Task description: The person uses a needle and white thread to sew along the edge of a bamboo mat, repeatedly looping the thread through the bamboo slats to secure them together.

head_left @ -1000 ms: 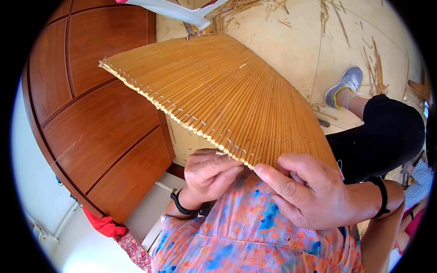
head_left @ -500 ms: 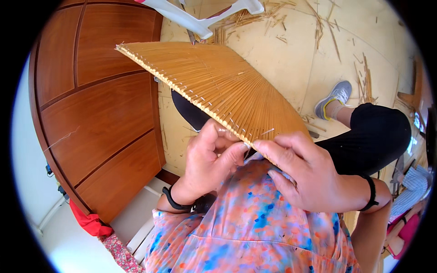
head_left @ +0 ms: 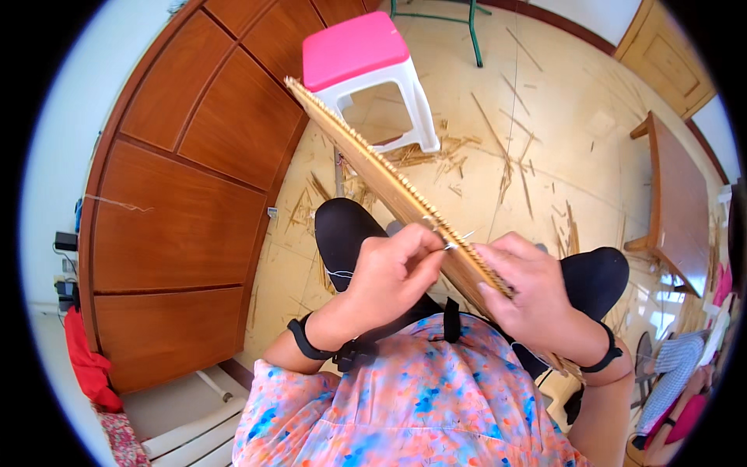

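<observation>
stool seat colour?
Bright pink seat on white legs; it shows best in the head view, behind the bamboo mat.

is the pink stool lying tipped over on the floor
No, the pink stool stands upright on its white legs, beyond the bamboo mat.

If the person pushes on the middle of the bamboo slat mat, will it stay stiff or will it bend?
The bamboo slat mat probably stays stiff along its slats: it sticks out past both hands without sagging. Across the slats it likely flexes, since many thin strips are joined at the edge. It seems light; the right hand supports it while the left hand pinches at its edge.
</observation>
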{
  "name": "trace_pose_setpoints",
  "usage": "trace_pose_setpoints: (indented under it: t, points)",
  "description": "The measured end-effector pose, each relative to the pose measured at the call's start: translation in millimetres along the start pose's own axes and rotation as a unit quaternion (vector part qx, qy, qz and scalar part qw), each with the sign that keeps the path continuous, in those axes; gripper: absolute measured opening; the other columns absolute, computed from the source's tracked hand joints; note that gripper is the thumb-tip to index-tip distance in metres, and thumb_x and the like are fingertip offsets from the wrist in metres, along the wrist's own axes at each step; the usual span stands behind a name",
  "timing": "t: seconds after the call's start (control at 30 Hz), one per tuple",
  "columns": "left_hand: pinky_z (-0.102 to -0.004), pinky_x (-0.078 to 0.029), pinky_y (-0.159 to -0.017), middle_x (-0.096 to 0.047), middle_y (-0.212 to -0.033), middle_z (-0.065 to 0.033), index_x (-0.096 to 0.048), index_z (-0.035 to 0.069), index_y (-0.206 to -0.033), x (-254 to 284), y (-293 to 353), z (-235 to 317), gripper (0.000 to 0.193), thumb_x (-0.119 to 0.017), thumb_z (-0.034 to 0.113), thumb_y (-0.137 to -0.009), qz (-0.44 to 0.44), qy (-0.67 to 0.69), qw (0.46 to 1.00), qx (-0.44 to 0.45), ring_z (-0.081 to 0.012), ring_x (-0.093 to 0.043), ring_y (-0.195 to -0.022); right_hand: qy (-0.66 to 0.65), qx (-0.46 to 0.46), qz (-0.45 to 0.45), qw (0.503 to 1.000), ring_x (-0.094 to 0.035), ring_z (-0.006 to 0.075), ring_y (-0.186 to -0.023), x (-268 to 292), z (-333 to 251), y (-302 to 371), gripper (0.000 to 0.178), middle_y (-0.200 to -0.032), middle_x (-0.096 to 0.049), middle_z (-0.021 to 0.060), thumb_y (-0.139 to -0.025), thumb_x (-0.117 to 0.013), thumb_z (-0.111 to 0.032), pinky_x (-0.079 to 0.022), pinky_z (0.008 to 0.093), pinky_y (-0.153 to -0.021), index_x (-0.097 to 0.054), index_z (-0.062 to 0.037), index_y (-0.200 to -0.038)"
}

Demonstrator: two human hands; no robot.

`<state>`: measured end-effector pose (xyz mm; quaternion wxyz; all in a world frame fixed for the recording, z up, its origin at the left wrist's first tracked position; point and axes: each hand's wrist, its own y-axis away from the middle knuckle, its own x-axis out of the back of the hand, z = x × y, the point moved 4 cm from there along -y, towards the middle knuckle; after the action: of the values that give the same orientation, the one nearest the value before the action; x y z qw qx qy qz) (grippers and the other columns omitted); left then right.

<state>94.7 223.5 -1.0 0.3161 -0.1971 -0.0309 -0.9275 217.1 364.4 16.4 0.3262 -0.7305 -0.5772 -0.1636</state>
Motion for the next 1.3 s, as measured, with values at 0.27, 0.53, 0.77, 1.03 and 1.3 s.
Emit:
trace_pose_setpoints:
  t: [0.27, 0.53, 0.77, 1.03, 1.3]
  points:
    - [-0.0283, -0.049, -0.055, -0.060, -0.075, -0.0105, -0.059, -0.001, -0.086, -4, 13, 122, 0.010, -0.064, -0.006, -0.079, 0.058, -0.025, 0.937, -0.343, -0.0221, -0.063, -0.063, 0.146, 0.050, 0.064, 0.986, -0.059, 0.0247, -0.067, 91, -106, 33, 0.044, -0.088, -0.061, 0.0154, -0.067, -0.068, 0.002, -0.047, 0.0317, -0.057, -0.063, 0.0038, -0.111]
    - [-0.0391, -0.044, -0.050, -0.050, -0.068, -0.0124, -0.050, 0.003, -0.082, -11, 44, 200, 0.013, -0.062, -0.001, -0.077, 0.108, 0.071, 0.855, -0.502, -0.0326, -0.056, -0.059, 0.272, 0.127, 0.137, 0.944, -0.054, 0.0254, -0.083, 132, -203, 84, 0.053, -0.100, -0.057, 0.0190, -0.069, -0.060, 0.003, -0.043, 0.0312, -0.074, -0.058, 0.0036, -0.122]
    - [-0.0360, -0.050, -0.060, -0.057, -0.080, -0.0155, -0.055, 0.000, -0.095, 28, 44, 173, 0.011, -0.059, -0.001, -0.085, 0.201, 0.030, 0.832, -0.516, -0.0312, -0.062, -0.070, 0.351, 0.292, 0.095, 0.884, -0.056, 0.0269, -0.067, 108, -210, 21, 0.047, -0.086, -0.058, 0.0151, -0.066, -0.062, 0.009, -0.045, 0.0332, -0.056, -0.062, 0.0051, -0.113]
    - [-0.0276, -0.050, -0.080, -0.060, -0.097, -0.0094, -0.056, -0.002, -0.100, 44, 6, 54, 0.009, -0.053, -0.006, -0.093, 0.225, 0.200, 0.868, -0.395, -0.0164, -0.064, -0.091, 0.349, 0.374, 0.015, 0.859, -0.057, 0.0288, -0.076, 45, -137, -59, 0.044, -0.085, -0.054, 0.0127, -0.071, -0.060, 0.003, -0.049, 0.0369, -0.062, -0.058, 0.0041, -0.115]
    - [-0.0246, -0.045, -0.086, -0.058, -0.103, -0.0049, -0.056, 0.001, -0.097, 53, 25, -38, 0.007, -0.054, -0.005, -0.094, 0.289, 0.204, 0.889, -0.292, -0.0096, -0.057, -0.094, 0.317, 0.399, -0.063, 0.858, -0.058, 0.0274, -0.084, -20, -105, -75, 0.045, -0.092, -0.056, 0.0106, -0.073, -0.061, -0.004, -0.051, 0.0344, -0.069, -0.059, 0.0048, -0.117]
